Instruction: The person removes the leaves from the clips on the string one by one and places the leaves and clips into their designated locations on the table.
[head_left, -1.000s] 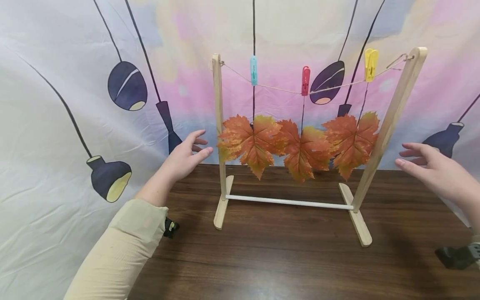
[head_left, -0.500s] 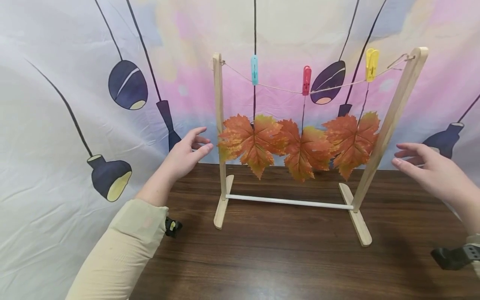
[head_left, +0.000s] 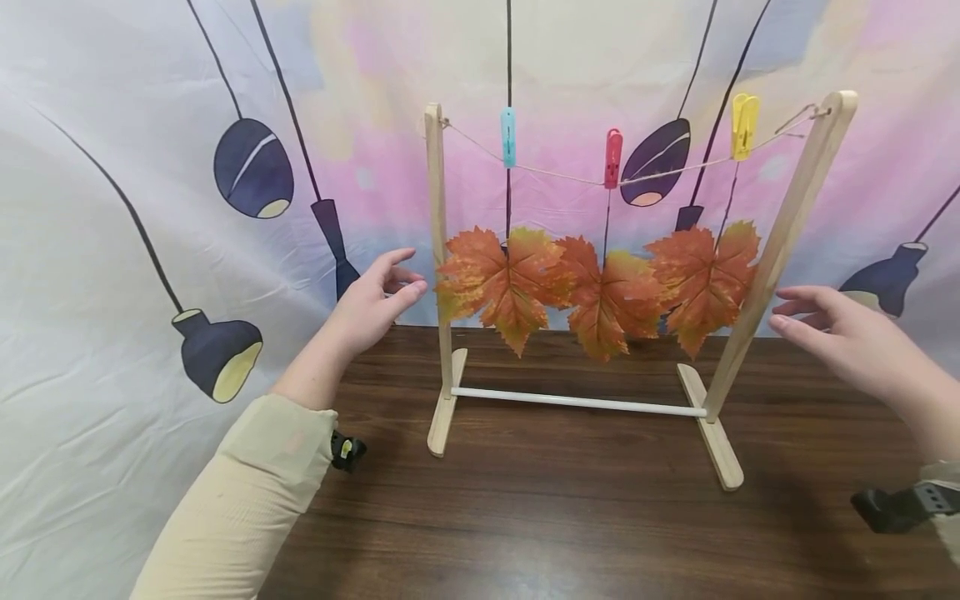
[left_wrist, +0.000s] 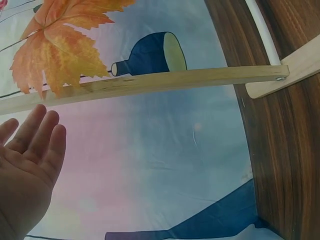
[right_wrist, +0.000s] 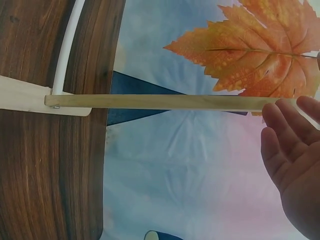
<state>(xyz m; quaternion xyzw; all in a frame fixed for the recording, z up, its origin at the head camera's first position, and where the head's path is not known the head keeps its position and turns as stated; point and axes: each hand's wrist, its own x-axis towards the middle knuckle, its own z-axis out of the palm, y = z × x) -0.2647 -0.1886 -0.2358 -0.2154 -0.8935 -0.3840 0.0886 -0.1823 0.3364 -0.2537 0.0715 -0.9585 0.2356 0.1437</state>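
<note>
A small wooden stand with two posts (head_left: 780,258) has a string (head_left: 562,177) tied between its tops. Clipped along the string are a light-blue clothespin (head_left: 508,137), a red clothespin (head_left: 612,158) and a yellow clothespin (head_left: 744,127). Three orange maple leaves (head_left: 504,283) hang side by side below them on thin stems. My left hand (head_left: 372,304), fingers loosely extended, hovers just left of the left post without holding anything. To the right of the other post, my right hand (head_left: 843,337) is held in the air, likewise holding nothing. Each wrist view shows its hand (left_wrist: 30,160) near a post.
Near the base, a white rod (head_left: 577,402) joins the stand's wooden feet (head_left: 723,454). The stand is on a dark wood-grain table (head_left: 525,508). Close behind hangs a pastel cloth (head_left: 375,100) printed with dark lamps. Black straps with devices (head_left: 896,508) are worn on the wrists.
My right hand has moved left, closer to the right post. My left hand has risen very slightly. The stand, clothespins and leaves have stayed in place.
</note>
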